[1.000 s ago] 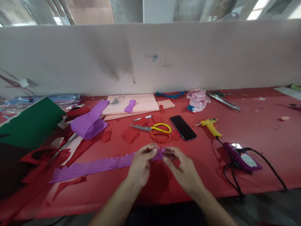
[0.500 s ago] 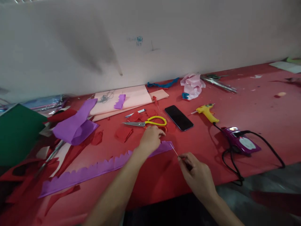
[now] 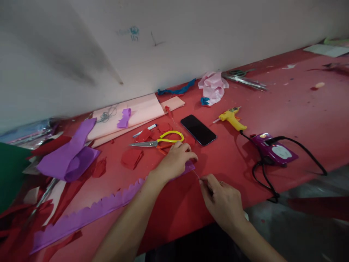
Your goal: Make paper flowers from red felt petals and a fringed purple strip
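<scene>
A long purple paper strip [image 3: 106, 203] with a scalloped upper edge lies slanting across the red table. My left hand [image 3: 176, 160] is over its right end, fingers loosely bent and apart; I see nothing between them, though the hand covers part of the strip. In the pinched fingers of my right hand [image 3: 222, 200] is a thin wire [image 3: 196, 174], whose far tip meets the strip's right end. Just beyond my left hand lie yellow-handled scissors [image 3: 155, 142], their lower handle partly behind my fingers. Red paper pieces [image 3: 132, 159] are scattered beside the blades.
A black phone [image 3: 198, 130] lies beyond my hands. To the right are a yellow glue gun [image 3: 231, 118] and a purple power socket box [image 3: 274, 149] with black cables. Folded purple paper [image 3: 68, 156], peach sheets [image 3: 147, 105] and a green sheet [image 3: 12, 171] are leftward.
The view has shifted, so the table things sit further left and mostly higher in the picture. My left hand has moved right along the strip toward its end. My right hand still holds the wire there.
</scene>
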Demonstrator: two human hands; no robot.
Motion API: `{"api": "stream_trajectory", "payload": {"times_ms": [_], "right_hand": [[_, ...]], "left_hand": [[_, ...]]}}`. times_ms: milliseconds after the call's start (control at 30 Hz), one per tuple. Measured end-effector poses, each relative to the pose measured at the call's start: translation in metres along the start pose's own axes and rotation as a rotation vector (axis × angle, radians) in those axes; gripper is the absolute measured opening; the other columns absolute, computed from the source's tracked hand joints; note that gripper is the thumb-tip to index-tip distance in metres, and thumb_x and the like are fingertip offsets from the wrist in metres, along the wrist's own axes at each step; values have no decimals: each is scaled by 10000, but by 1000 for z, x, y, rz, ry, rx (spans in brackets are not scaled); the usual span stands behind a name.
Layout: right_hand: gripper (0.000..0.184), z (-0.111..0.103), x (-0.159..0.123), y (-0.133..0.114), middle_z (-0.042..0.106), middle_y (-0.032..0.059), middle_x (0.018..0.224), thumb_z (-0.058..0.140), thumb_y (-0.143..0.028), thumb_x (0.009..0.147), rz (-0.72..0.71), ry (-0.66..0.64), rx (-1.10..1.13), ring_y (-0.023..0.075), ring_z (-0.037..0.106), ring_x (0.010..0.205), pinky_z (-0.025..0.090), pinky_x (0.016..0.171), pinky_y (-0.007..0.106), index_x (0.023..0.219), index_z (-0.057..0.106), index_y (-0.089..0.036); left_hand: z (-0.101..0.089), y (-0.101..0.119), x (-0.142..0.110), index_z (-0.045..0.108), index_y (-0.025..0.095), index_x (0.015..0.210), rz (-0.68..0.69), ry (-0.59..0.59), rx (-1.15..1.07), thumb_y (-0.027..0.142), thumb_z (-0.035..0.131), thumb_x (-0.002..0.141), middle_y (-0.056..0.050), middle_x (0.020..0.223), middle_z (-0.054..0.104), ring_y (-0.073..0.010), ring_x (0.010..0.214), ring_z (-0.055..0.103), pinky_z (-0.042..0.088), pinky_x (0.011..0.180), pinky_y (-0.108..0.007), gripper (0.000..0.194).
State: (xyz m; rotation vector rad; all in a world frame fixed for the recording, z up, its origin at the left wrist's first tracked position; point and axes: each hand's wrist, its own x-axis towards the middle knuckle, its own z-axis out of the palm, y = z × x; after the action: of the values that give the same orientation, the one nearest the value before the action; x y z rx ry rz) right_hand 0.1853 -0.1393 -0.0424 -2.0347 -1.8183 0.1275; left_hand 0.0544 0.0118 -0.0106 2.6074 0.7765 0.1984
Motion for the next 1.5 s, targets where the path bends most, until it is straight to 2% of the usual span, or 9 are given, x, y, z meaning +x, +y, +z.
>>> {"api": "stream_trajectory", "payload": {"times_ms": [267,467,600,733,867,1000,1100,1267,1500], "right_hand": [[249,-2,2,-4,600,17,495,386,-274,932,-28,4,-118,170,561,453,205,486,269,808,592,-208],[240,0,3,-4,570,1,461,402,-274,918,-26,52,-103,159,542,417,181,463,261,754,563,-207],[161,-5,5,-1,662,3,619,410,-282,928,59,3,162,176,622,541,303,492,247,867,545,-220],[127,-14,9,5,661,-6,680,403,-310,935,177,-53,512,167,638,620,418,564,251,892,499,-238],[140,-14,15,12,661,12,741,420,-352,930,297,-103,813,163,645,685,482,639,259,928,503,-239],[129,-12,24,16,647,34,818,424,-331,922,293,-99,889,164,631,734,483,705,290,884,491,-228],[125,-15,37,13,607,15,749,408,-301,922,239,-110,899,161,596,697,461,675,296,871,492,-224],[72,-15,64,5,595,-7,771,387,-275,928,168,-240,1026,127,552,580,436,625,290,911,442,-232],[93,2,69,-1,517,-32,697,436,-309,912,265,-266,1132,129,486,648,397,620,246,892,483,-231]], "left_hand": [[2,2,2,653,214,887,17,-9,-21,122,491,869,-43,955,564,-208,942,437,394,876,-355,187],[3,2,2,617,186,823,20,-18,-29,28,449,820,-47,948,571,-208,941,439,384,873,-361,231],[-2,-2,-1,592,186,827,-42,-20,-123,16,440,813,-36,902,609,-205,927,480,382,872,-371,229],[-8,-7,-5,607,195,899,-101,-3,-229,77,440,874,-32,914,642,-191,899,533,386,862,-372,206],[-4,-7,-5,636,203,935,-65,38,-78,126,509,868,-49,992,611,-234,1019,477,359,904,-406,163],[0,-3,-6,612,180,794,-70,15,-23,88,536,817,-48,944,603,-246,998,464,362,884,-408,122],[-9,-2,-12,586,183,792,-140,49,-174,71,498,813,-28,870,623,-210,900,509,385,851,-380,144],[-28,-2,-27,589,189,863,-238,145,-639,101,508,791,-16,864,637,-158,830,577,442,795,-303,140],[-24,0,-27,643,166,997,-379,285,-936,91,568,702,-61,973,667,-160,872,599,461,813,-302,314]]}}
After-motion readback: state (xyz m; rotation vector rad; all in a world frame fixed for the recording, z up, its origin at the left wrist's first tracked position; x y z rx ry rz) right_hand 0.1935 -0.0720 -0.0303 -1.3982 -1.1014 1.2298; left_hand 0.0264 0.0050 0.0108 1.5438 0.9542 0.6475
